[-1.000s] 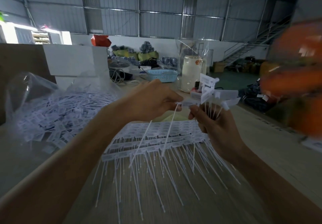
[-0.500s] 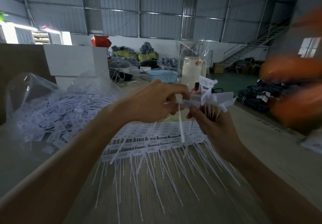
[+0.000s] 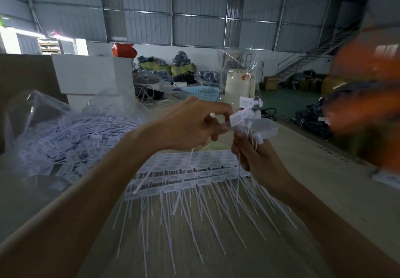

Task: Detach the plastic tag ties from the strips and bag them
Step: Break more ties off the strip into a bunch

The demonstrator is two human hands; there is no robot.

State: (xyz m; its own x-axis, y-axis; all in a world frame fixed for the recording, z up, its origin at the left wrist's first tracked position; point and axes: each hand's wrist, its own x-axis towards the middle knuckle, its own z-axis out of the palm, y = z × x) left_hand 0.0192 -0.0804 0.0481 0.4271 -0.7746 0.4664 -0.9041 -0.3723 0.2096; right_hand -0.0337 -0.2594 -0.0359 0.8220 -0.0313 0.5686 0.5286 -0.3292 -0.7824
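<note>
My right hand (image 3: 257, 158) grips a bunch of white plastic tag ties (image 3: 251, 120) by their stems, with the flat tag heads sticking up. My left hand (image 3: 194, 124) pinches one tag tie at the bunch's left side; its thin tail (image 3: 186, 169) hangs down below the hand. On the table under both hands lie strips of joined tag ties (image 3: 190, 178), tails fanned towards me. A clear plastic bag (image 3: 54, 130) at the left holds several loose tag ties.
White boxes (image 3: 91, 76) stand behind the bag. Further back are a blue basket (image 3: 201, 92) and a cream container in a clear bag (image 3: 238, 85). A blurred orange shape (image 3: 365, 96) moves at the right. The table edge runs along the right.
My left hand has moved right, up against the bunch, and turned the single tie so its tail hangs down. The orange shape at the right keeps shifting.
</note>
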